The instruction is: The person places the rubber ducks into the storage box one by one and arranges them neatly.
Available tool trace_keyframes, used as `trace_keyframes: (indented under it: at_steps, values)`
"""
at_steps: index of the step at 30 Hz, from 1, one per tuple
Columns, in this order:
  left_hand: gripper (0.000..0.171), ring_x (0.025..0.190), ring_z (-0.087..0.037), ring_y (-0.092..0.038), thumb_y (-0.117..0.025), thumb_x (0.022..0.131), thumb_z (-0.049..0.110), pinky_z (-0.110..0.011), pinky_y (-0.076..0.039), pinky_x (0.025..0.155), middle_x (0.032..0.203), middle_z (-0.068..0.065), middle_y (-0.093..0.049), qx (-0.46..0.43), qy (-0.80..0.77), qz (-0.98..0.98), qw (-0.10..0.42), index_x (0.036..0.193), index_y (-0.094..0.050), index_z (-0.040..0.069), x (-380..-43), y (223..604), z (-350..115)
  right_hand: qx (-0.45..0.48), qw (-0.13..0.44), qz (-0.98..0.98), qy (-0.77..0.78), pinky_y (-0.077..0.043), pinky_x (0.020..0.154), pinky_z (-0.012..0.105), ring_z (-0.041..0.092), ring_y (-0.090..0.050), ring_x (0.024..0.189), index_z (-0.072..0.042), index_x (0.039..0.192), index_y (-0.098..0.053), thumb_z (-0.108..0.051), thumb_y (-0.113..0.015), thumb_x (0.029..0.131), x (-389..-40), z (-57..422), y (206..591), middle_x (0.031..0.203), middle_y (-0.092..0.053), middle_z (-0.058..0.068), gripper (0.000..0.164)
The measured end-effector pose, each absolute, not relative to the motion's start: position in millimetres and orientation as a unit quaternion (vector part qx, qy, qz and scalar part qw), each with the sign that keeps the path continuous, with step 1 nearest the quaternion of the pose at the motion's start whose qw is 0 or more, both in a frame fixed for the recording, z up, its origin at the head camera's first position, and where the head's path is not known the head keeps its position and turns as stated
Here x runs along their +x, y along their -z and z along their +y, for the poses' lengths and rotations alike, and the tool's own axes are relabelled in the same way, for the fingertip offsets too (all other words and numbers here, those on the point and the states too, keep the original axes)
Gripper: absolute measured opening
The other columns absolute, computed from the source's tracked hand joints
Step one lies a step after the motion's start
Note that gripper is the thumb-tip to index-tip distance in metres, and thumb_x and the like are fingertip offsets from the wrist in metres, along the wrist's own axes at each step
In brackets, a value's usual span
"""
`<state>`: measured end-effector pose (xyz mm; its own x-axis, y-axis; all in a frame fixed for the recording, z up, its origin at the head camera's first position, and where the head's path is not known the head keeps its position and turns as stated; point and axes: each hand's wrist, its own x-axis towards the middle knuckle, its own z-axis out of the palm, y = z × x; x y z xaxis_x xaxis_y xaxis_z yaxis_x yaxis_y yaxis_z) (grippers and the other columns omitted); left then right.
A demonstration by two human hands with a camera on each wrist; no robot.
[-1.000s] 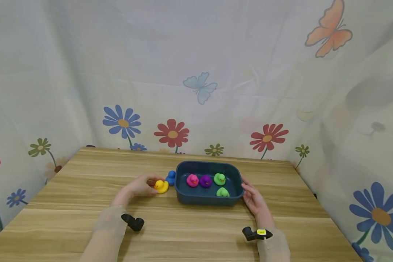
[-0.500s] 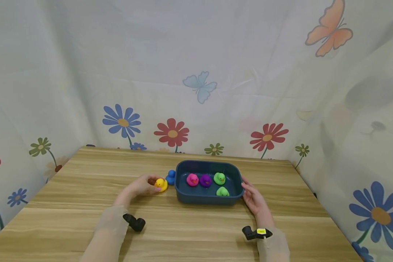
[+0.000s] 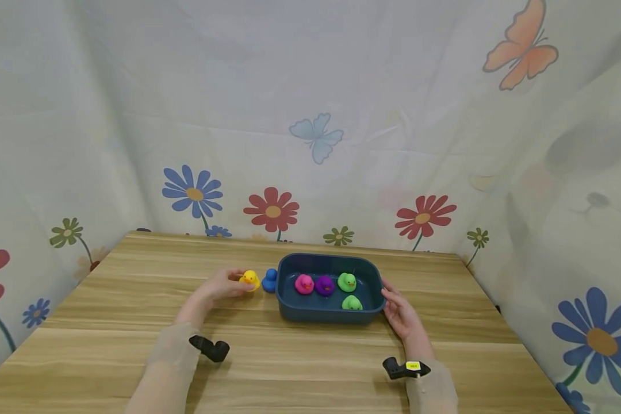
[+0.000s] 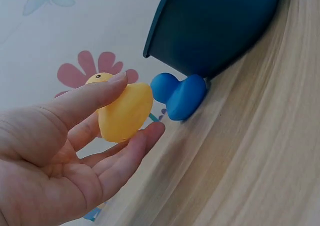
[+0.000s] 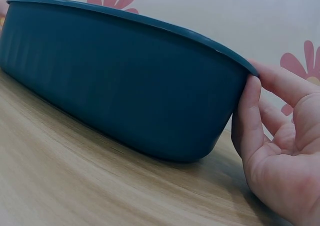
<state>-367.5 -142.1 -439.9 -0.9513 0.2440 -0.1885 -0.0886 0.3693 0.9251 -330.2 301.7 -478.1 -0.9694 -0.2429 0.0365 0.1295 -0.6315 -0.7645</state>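
My left hand [image 3: 221, 287] pinches a yellow rubber duck [image 3: 250, 278] between thumb and fingers. In the left wrist view the thumb lies across the duck's side, with fingers beneath it. Just right of it, a blue rubber duck [image 3: 270, 280] sits on the table against the left end of a dark blue-green basin [image 3: 323, 317]. At the basin's right end, my right hand [image 3: 405, 319] rests its thumb and fingers against the wall, right under the rim [image 5: 220, 50]. Inside the basin are a pink duck [image 3: 304, 285], a purple duck [image 3: 325, 286] and two green ducks [image 3: 347, 282].
The wooden table [image 3: 290, 368] extends to a white curtain [image 3: 227, 115] printed with flowers and butterflies, which hangs behind and at both sides. Black camera mounts [image 3: 212, 349] sit on both wrists.
The yellow duck has moved slightly left and farther back in my left hand and has turned to face the head camera. My right hand and the basin have stayed put.
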Motion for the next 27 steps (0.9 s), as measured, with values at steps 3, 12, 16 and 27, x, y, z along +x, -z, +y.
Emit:
trace_keyframes:
  at_steps: [3,12,16,27]
  values:
    - [0.066,0.103,-0.022,-0.062,-0.07,0.09,0.011,-0.034,-0.053,0.096,0.136,-0.032,-0.045,0.038,-0.597,0.785,0.16,0.142,-0.036,-0.012,-368.0,437.8,-140.6,-0.067,0.103,0.418,0.9,-0.054,0.073,0.012,0.005,-0.067,0.082,-0.014,0.114,-0.065,0.005,-0.028,0.103,-330.2,301.7,477.7,0.104,-0.068,0.0,0.042]
    - [0.067,0.097,-0.017,-0.065,-0.069,0.09,0.006,-0.033,-0.055,0.094,0.13,-0.027,-0.05,0.033,-0.643,0.749,0.156,0.143,-0.034,-0.013,-370.0,438.2,-141.0,-0.069,0.106,0.415,0.901,-0.054,0.072,0.011,0.004,-0.067,0.082,-0.014,0.114,-0.065,0.005,-0.028,0.103,-330.5,301.9,477.7,0.105,-0.068,0.0,0.044]
    - [0.064,0.097,-0.016,-0.066,-0.068,0.091,0.007,-0.033,-0.054,0.094,0.129,-0.025,-0.054,0.04,-0.647,0.746,0.155,0.142,-0.035,-0.013,-370.8,438.6,-140.9,-0.068,0.107,0.415,0.901,-0.054,0.074,0.012,0.005,-0.067,0.083,-0.015,0.113,-0.066,0.005,-0.028,0.103,-330.0,302.0,478.1,0.105,-0.068,-0.001,0.044]
    - [0.064,0.095,-0.014,-0.066,-0.069,0.091,0.012,-0.033,-0.053,0.097,0.131,-0.024,-0.054,0.032,-0.648,0.745,0.156,0.142,-0.038,-0.011,-371.3,433.8,-135.7,-0.075,0.111,0.412,0.901,-0.054,0.073,0.011,0.004,-0.067,0.082,-0.015,0.113,-0.066,0.004,-0.028,0.104,-331.4,301.3,477.6,0.103,-0.068,-0.001,0.044]
